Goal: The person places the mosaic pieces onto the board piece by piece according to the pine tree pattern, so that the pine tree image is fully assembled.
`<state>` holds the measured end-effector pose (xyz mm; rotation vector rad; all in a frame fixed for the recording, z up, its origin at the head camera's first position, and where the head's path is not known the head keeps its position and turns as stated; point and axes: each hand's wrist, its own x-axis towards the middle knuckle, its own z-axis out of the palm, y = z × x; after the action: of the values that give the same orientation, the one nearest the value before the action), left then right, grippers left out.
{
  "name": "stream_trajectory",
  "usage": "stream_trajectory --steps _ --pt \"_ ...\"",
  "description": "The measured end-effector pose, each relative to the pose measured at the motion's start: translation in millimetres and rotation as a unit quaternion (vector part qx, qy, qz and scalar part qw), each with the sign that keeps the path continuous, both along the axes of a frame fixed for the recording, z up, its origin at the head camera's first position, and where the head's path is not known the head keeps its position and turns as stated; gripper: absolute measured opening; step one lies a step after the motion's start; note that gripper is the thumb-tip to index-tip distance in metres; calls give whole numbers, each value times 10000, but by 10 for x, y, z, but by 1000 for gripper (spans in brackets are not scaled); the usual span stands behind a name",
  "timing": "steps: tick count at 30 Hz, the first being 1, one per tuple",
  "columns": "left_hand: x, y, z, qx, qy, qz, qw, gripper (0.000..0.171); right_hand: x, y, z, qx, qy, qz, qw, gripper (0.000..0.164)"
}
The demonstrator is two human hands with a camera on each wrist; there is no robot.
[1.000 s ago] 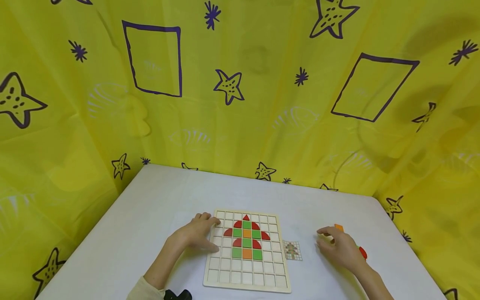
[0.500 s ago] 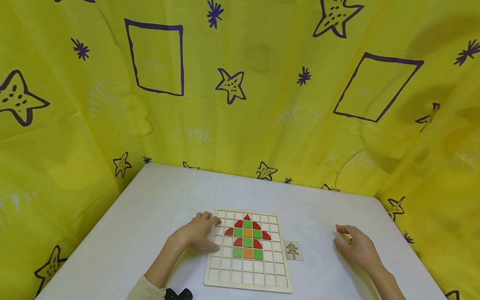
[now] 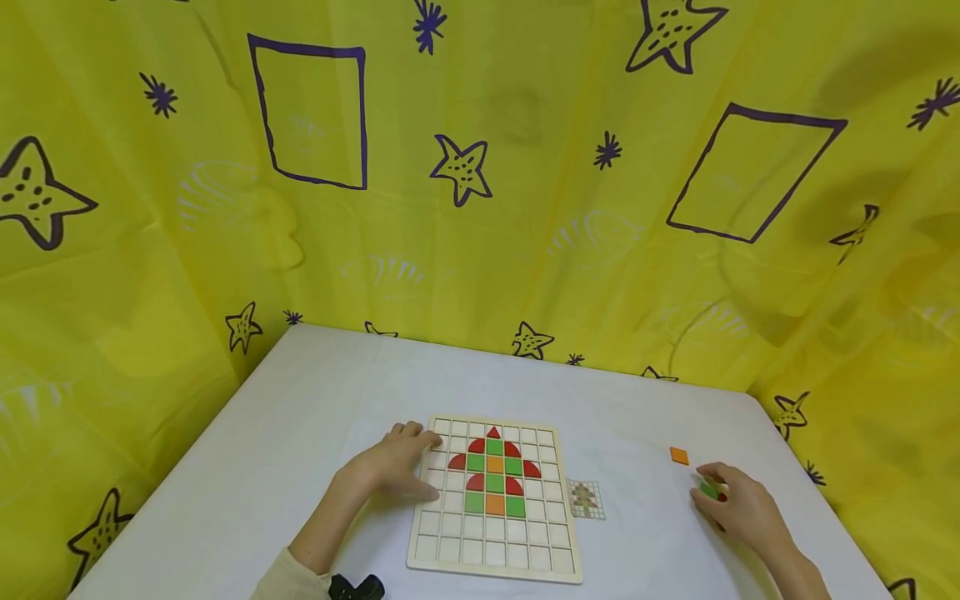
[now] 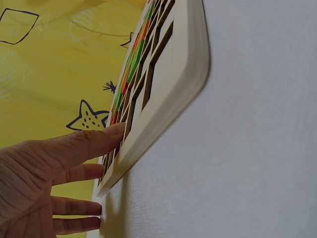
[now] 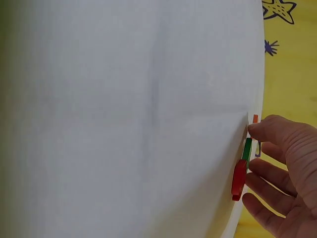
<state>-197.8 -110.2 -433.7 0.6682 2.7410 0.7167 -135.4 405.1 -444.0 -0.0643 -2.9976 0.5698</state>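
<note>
My left hand [image 3: 397,462] lies at the left edge of a wooden grid board [image 3: 536,560], thumb on its frame and fingers extended, as the left wrist view also shows. Red, green and orange tiles [image 3: 495,483] form a tree shape in the board's cells. Over at the right, my right hand [image 3: 738,504] reaches down with loosely bent fingers around a green tile [image 5: 246,148] and red tiles [image 5: 239,179] on the table. Thumb and fingertips are right at the green tile; in the head view the hand partly hides these tiles.
A small card [image 3: 587,500] with a printed tree on a grid lies against the board's right edge. One orange tile [image 3: 679,456] lies beyond the right hand. A black object [image 3: 356,587] shows near the left sleeve. A yellow patterned curtain [image 3: 525,275] surrounds the white table [image 3: 337,375].
My right hand has moved rightward, past the orange tile, to the green and red tiles, leaving the orange tile uncovered on the table. The left hand and board have stayed put.
</note>
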Motion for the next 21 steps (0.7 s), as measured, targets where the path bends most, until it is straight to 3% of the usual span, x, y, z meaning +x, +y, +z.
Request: stream_trajectory --steps 6,14,21 --pt "-2 -7 -8 7 26 6 10000 68 19 35 -6 78 -137 -19 9999 36" --pt "-25 -12 -7 -16 8 14 10000 69 3 46 -3 148 38 143 9998 25" --pt "-13 -3 -23 -3 -2 5 10000 70 -25 32 22 99 -320 108 9994 27"
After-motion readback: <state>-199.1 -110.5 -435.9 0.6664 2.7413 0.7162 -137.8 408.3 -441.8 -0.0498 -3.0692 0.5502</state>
